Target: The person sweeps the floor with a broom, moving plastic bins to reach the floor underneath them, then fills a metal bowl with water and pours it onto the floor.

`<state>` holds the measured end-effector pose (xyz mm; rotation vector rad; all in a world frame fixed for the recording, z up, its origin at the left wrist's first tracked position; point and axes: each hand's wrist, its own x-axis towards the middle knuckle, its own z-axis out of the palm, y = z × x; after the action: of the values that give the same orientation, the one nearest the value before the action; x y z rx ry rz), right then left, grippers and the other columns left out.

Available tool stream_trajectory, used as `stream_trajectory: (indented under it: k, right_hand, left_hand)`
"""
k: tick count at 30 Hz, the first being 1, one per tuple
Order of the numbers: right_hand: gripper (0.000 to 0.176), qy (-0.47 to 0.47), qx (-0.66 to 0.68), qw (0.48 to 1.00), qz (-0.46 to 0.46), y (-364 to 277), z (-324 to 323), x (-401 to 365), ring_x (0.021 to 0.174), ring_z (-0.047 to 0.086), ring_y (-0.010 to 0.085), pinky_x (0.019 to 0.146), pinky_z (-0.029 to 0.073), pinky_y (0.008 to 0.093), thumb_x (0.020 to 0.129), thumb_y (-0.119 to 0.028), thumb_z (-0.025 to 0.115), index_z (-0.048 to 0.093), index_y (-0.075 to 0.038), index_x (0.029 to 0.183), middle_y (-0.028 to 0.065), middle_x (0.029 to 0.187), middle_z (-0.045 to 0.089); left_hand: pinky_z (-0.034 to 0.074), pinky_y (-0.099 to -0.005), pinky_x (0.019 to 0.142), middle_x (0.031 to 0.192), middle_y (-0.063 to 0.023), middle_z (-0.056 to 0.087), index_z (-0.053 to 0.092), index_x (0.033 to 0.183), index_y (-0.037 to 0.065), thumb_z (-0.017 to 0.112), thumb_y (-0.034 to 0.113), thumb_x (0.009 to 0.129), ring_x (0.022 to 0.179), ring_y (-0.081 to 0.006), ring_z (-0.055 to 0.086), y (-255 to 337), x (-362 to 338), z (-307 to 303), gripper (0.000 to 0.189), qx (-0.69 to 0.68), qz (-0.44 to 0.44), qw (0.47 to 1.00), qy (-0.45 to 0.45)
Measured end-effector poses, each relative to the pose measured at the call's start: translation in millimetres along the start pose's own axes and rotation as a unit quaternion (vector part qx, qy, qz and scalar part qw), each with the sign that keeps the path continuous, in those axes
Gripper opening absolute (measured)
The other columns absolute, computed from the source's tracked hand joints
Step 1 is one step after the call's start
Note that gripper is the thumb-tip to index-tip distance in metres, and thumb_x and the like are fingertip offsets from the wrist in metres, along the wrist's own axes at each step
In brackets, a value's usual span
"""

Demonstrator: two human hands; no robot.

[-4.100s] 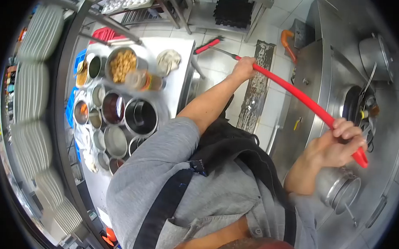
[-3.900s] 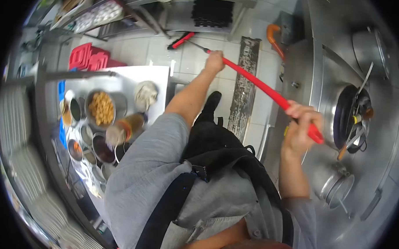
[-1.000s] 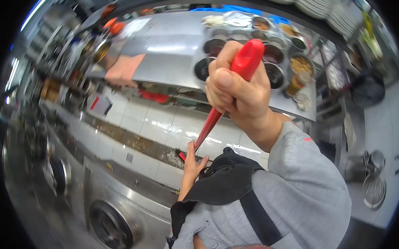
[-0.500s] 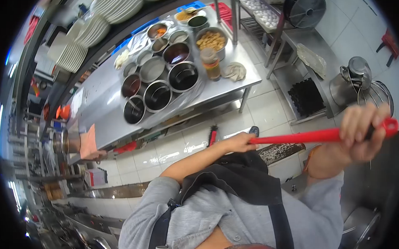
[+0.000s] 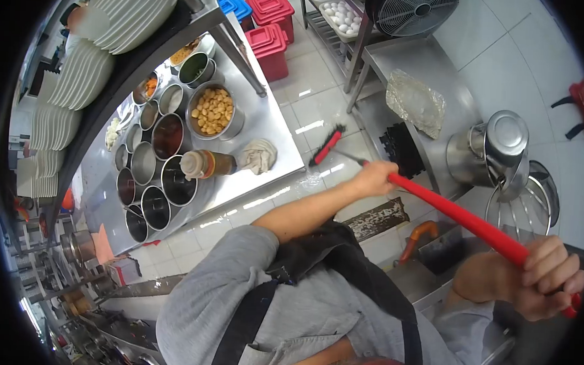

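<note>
A broom with a long red handle [image 5: 461, 217] runs slantwise in front of me. My left hand [image 5: 374, 178] is wrapped round the lower part of the handle. Farther up, close to its top end, my right hand [image 5: 546, 278] grips it with the fingers closed. The broom head [image 5: 327, 145], red with dark bristles, rests on the white tiled floor [image 5: 307, 122], which shines with wet-looking patches. It lies between the steel table [image 5: 266, 175] and a low steel shelf unit. Part of the thin shaft below my left hand shows.
Several steel pots, a pot of yellowish chunks [image 5: 212, 110], a bottle [image 5: 209, 163] and a cloth [image 5: 259, 157] stand on the table. Red lidded bins [image 5: 269, 50] are behind it. To the right are a steel counter [image 5: 431, 62], a large pot [image 5: 470, 156] and a fan [image 5: 414, 13]. Stacked plates [image 5: 83, 72] sit upper left.
The broom head has moved to the right and away from me, past the table corner. My right hand has come lower, tilting the handle more steeply. My view has turned to the right.
</note>
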<state>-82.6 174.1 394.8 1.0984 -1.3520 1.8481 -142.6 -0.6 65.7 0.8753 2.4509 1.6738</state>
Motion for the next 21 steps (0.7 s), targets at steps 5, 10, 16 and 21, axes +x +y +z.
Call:
stream_trajectory:
  k: [5,10,16,21]
  right_hand:
    - [0.017,0.028,-0.034,0.999,0.015,69.0,20.1,-3.7,0.046,0.047,0.0161,0.044,0.042,0.0292,0.091,-0.017,0.054,0.046,-0.004,0.098,0.0063,0.066,0.046]
    - [0.02,0.056,0.0,0.997,0.045,138.1,22.4,5.0,0.043,0.044,0.0139,0.04,0.04,0.0258,0.09,-0.019,0.057,0.043,-0.006,0.093,0.0055,0.062,0.045]
    - [0.025,0.021,0.033,0.993,0.109,223.1,37.8,27.2,0.045,0.044,0.0134,0.042,0.039,0.027,0.089,-0.02,0.059,0.036,-0.01,0.086,0.0035,0.062,0.045]
    - [0.027,0.03,-0.014,0.979,0.202,296.7,38.1,24.9,0.045,0.043,0.0136,0.044,0.039,0.0298,0.086,-0.016,0.06,0.035,-0.011,0.082,0.0028,0.058,0.043]
  left_hand:
    - [0.047,-0.0402,0.071,0.082,-0.0149,0.06,0.058,0.086,0.004,0.066,0.016,0.075,0.081,-0.0339,0.059,-46.5,31.1,-32.6,0.018,0.07,-0.023,0.988,0.136]
    - [0.045,-0.0423,0.075,0.085,-0.0158,0.06,0.055,0.086,0.004,0.065,0.015,0.075,0.087,-0.0352,0.057,-74.9,57.6,-83.5,0.018,0.116,-0.115,0.982,0.094]
    - [0.044,-0.0447,0.076,0.086,-0.0189,0.058,0.053,0.081,0.002,0.062,0.015,0.077,0.087,-0.0378,0.056,-156.1,108.4,-129.0,0.016,0.09,-0.226,0.946,0.212]
    - [0.046,-0.0434,0.074,0.084,-0.0191,0.059,0.055,0.082,0.003,0.063,0.017,0.077,0.085,-0.0374,0.057,-224.6,145.1,-144.0,0.017,0.088,-0.286,0.943,0.145]
